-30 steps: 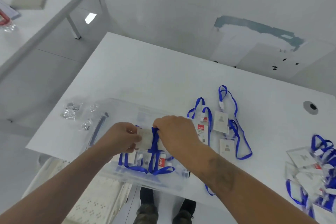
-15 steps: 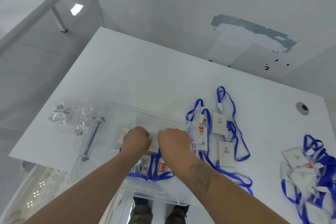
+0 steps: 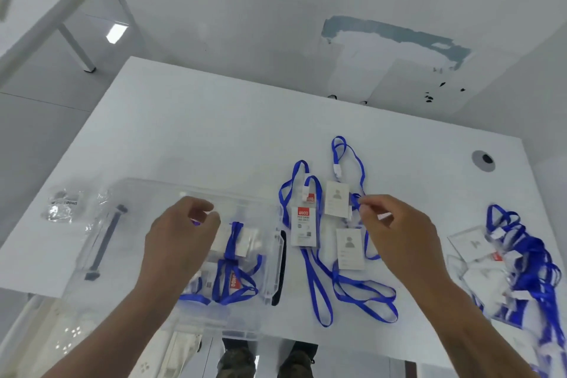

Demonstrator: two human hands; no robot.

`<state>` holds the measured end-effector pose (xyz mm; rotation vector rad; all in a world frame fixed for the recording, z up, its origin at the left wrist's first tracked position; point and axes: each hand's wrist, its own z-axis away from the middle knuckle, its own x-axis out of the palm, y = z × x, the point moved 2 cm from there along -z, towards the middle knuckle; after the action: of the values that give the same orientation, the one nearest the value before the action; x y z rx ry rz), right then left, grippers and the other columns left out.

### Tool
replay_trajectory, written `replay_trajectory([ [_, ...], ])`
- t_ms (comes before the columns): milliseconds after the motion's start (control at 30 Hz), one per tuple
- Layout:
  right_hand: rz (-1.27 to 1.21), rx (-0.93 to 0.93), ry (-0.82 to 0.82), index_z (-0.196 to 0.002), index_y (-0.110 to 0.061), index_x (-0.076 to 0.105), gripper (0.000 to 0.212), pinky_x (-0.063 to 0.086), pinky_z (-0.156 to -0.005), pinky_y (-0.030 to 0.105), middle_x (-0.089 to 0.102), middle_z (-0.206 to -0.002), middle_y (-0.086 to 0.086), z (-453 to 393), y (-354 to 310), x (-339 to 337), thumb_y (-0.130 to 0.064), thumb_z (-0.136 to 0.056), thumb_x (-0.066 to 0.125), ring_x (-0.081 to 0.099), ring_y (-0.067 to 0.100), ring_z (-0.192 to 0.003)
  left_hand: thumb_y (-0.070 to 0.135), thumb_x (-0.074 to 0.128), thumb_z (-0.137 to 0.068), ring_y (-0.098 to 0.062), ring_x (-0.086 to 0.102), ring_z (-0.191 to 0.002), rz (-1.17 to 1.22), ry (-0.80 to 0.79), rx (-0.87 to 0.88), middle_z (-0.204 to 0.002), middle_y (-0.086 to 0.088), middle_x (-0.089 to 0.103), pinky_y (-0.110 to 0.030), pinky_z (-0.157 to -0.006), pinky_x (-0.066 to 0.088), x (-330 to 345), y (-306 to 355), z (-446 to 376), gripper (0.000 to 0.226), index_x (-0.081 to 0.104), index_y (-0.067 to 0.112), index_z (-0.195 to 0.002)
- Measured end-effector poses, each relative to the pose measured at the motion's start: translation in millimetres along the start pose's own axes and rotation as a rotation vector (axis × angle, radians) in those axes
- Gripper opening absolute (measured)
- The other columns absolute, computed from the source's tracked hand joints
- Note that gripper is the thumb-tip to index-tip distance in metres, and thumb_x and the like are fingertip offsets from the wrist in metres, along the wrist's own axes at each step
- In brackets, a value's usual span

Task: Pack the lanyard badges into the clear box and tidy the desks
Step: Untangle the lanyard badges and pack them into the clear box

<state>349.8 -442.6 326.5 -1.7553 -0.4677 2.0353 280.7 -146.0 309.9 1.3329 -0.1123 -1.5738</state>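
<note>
Both hands have left the bundle in the clear box [image 3: 171, 193]. Right hand [image 3: 399, 233] seemingly pinches a blue lanyard [image 3: 357, 202] beside the white badges [image 3: 337, 199]; left hand [image 3: 181, 236] hovers loosely curled, holding nothing.

Blue-strapped lanyard badges [image 3: 334, 224] lie loose beside the clear box [image 3: 270, 258], which holds several more.

A single head-worn wide-angle view looks steeply down and forward over the white desk [image 3: 190, 132], close enough that both forearms enter from the bottom edge. Beyond the desk's far edge it takes in floor.
</note>
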Motion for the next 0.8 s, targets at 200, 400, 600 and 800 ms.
replay_trajectory([
  [200,0.077,0.080,-0.184,-0.111,-0.037,0.066,0.019,0.043,-0.070,0.016,0.067,-0.101,-0.021,-13.7,86.0,13.9,-0.037,-0.094,0.056,0.061,0.004,-0.085,0.033,0.061,-0.088,0.000,0.060,-0.068,0.220,0.001,0.186,-0.079,0.017,0.065,-0.020,-0.057,0.046,37.5,93.1,68.0,0.005,0.061,0.037,-0.090],
  [400,0.120,0.023,-0.354,-0.123,-0.032,0.061,0.029,0.040,-0.081,0.019,0.060,-0.123,-0.010,-32.5,106.0,40.4,-0.034,-0.094,0.058,0.060,0.010,-0.099,0.033,0.057,-0.094,0.003,0.060,-0.078,0.052,-0.299,0.135,-0.096,0.022,0.061,-0.010,-0.057,0.042,151.6,109.7,64.5,0.025,0.057,0.034,-0.119],
  [600,0.171,-0.136,-0.376,-0.136,-0.031,0.050,0.049,0.047,-0.085,0.022,0.049,-0.138,-0.012,-54.5,118.2,62.4,-0.034,-0.089,0.066,0.060,0.011,-0.109,0.028,0.060,-0.092,-0.016,0.059,-0.112,-0.053,-0.401,-0.079,-0.132,0.004,0.058,-0.024,-0.082,0.052,233.1,90.8,40.0,0.050,0.044,0.025,-0.139],
  [800,0.151,-0.099,-0.407,-0.130,-0.033,0.051,0.051,0.050,-0.083,0.024,0.056,-0.125,-0.010,-64.7,130.5,71.7,-0.036,-0.084,0.071,0.062,0.012,-0.101,0.028,0.063,-0.089,-0.019,0.056,-0.117,-0.147,-0.405,-0.140,-0.134,0.001,0.055,-0.026,-0.082,0.051,264.6,76.3,28.4,0.054,0.044,0.024,-0.139],
])
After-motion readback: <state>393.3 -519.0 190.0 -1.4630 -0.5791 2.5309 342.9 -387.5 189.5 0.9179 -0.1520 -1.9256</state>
